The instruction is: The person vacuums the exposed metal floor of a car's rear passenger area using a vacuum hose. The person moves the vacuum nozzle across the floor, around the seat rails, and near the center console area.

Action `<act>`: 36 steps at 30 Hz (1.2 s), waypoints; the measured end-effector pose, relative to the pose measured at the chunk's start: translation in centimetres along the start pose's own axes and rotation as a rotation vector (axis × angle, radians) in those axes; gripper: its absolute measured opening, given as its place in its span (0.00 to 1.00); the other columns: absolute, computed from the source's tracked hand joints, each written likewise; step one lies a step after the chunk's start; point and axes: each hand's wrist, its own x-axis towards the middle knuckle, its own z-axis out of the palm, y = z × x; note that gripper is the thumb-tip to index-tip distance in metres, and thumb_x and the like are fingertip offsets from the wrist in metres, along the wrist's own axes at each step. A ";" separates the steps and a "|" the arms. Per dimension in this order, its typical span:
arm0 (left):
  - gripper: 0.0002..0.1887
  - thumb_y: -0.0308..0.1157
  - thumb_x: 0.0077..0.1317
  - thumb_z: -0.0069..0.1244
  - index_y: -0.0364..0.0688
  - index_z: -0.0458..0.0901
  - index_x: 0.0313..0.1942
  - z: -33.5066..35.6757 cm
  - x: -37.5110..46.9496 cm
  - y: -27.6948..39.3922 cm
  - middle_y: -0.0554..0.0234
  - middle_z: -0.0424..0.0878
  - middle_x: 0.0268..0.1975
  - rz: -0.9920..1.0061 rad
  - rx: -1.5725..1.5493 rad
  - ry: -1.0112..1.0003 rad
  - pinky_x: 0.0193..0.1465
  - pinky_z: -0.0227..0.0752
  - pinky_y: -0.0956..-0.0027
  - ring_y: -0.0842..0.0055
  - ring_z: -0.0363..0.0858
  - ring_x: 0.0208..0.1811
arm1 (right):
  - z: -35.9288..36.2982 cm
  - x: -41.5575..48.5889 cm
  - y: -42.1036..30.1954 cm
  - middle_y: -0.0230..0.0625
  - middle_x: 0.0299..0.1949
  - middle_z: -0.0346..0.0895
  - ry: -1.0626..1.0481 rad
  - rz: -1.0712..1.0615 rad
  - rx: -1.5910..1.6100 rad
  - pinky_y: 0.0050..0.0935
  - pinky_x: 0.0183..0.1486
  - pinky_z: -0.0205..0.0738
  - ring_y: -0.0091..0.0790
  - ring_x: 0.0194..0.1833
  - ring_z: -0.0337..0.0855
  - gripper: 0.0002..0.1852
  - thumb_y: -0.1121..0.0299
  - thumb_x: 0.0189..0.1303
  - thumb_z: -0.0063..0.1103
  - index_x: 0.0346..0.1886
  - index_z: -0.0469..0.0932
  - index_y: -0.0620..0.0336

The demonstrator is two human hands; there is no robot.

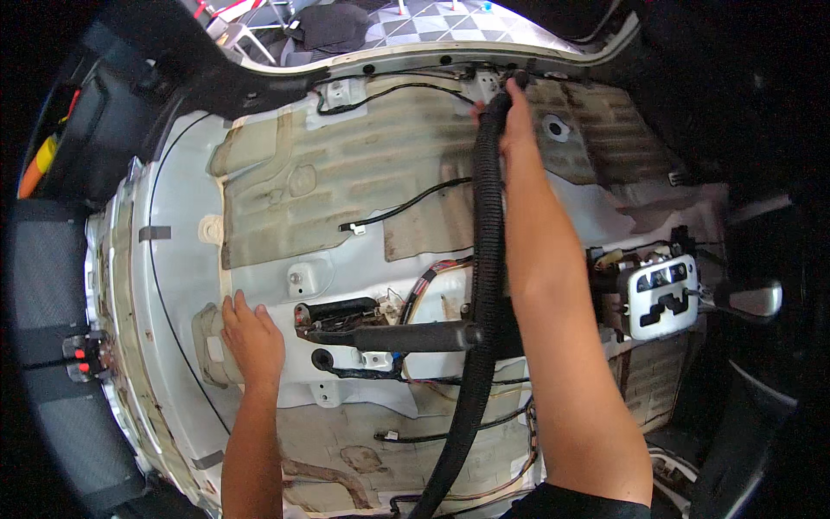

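My right hand point(515, 123) reaches to the far door sill and grips the end of a black corrugated hose point(487, 240), which looks like a vacuum hose. From there the hose runs down across the stripped car floor point(363, 149) and over the handbrake lever point(408, 337), leaving at the bottom of the picture. The hose's tip is dark against the sill and hard to make out. Palm down on the bare metal left of the handbrake, my left hand point(253, 340) holds nothing, its fingers slightly apart.
An automatic gear selector point(661, 297) stands on the right. Wiring harnesses point(421, 292) and loose connectors point(355, 228) lie along the floor. A thin cable point(155, 259) is taped down on the left, near the rear seat point(55, 272). Beyond the door opening is a checkered floor point(447, 29).
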 end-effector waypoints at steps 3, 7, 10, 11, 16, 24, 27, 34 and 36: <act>0.27 0.36 0.83 0.47 0.32 0.69 0.76 0.1 0.0 0.0 0.32 0.67 0.78 0.014 -0.009 0.010 0.80 0.58 0.38 0.41 0.67 0.79 | 0.8 -4.3 1.9 0.48 0.39 0.79 0.092 0.124 -0.283 0.53 0.33 0.94 0.51 0.32 0.90 0.25 0.55 0.72 0.69 0.58 0.68 0.61; 0.27 0.36 0.83 0.47 0.33 0.70 0.76 0.3 0.1 -0.3 0.32 0.67 0.79 0.035 0.006 0.025 0.79 0.60 0.39 0.41 0.67 0.79 | 1.6 -7.3 0.2 0.48 0.37 0.78 0.184 -0.073 -0.319 0.46 0.25 0.84 0.42 0.26 0.85 0.23 0.58 0.74 0.68 0.58 0.68 0.61; 0.27 0.36 0.83 0.47 0.33 0.70 0.75 0.5 0.1 -0.4 0.32 0.68 0.78 0.032 0.010 0.021 0.79 0.61 0.40 0.40 0.68 0.79 | 2.4 -7.4 -1.5 0.47 0.37 0.77 0.266 -0.200 -0.266 0.44 0.23 0.79 0.40 0.25 0.83 0.24 0.60 0.74 0.67 0.61 0.66 0.62; 0.26 0.36 0.83 0.47 0.32 0.70 0.75 0.5 0.0 -0.4 0.31 0.68 0.78 0.034 0.009 0.027 0.79 0.61 0.40 0.40 0.68 0.79 | 2.4 -7.0 -1.8 0.46 0.36 0.77 0.271 -0.236 -0.239 0.43 0.22 0.78 0.39 0.24 0.82 0.25 0.60 0.74 0.66 0.63 0.65 0.62; 0.26 0.36 0.83 0.46 0.32 0.70 0.75 0.3 0.0 -0.1 0.31 0.68 0.78 0.057 0.006 0.034 0.79 0.61 0.40 0.40 0.68 0.78 | -0.6 -2.3 -1.8 0.53 0.50 0.76 0.527 -0.487 -0.500 0.46 0.37 0.75 0.45 0.37 0.81 0.37 0.58 0.73 0.65 0.75 0.58 0.66; 0.27 0.36 0.84 0.44 0.32 0.68 0.77 0.7 0.3 -1.3 0.29 0.65 0.79 0.043 -0.036 -0.040 0.81 0.58 0.41 0.38 0.65 0.80 | -11.6 8.7 -11.0 0.57 0.59 0.83 0.682 -0.341 -0.649 0.50 0.41 0.85 0.50 0.36 0.89 0.45 0.57 0.68 0.70 0.82 0.61 0.69; 0.27 0.36 0.85 0.43 0.32 0.66 0.77 1.0 0.3 -1.6 0.29 0.64 0.79 0.061 0.010 -0.031 0.81 0.57 0.41 0.39 0.64 0.80 | -12.3 9.9 -11.1 0.54 0.56 0.86 0.665 -0.285 -0.718 0.50 0.45 0.86 0.49 0.42 0.91 0.40 0.55 0.66 0.71 0.73 0.72 0.74; 0.26 0.35 0.85 0.43 0.30 0.67 0.76 0.9 0.0 -1.4 0.27 0.65 0.78 0.093 0.006 -0.001 0.82 0.57 0.42 0.37 0.64 0.80 | -6.6 8.6 -2.8 0.39 0.42 0.83 0.236 -0.078 -0.461 0.51 0.44 0.83 0.45 0.40 0.84 0.23 0.45 0.69 0.66 0.51 0.84 0.56; 0.26 0.34 0.84 0.44 0.27 0.68 0.75 0.9 0.1 -1.5 0.25 0.67 0.76 0.128 -0.019 0.025 0.83 0.58 0.42 0.36 0.65 0.80 | -5.7 6.8 -2.0 0.46 0.45 0.82 0.276 -0.074 -0.413 0.50 0.45 0.80 0.49 0.40 0.84 0.30 0.43 0.65 0.67 0.54 0.81 0.63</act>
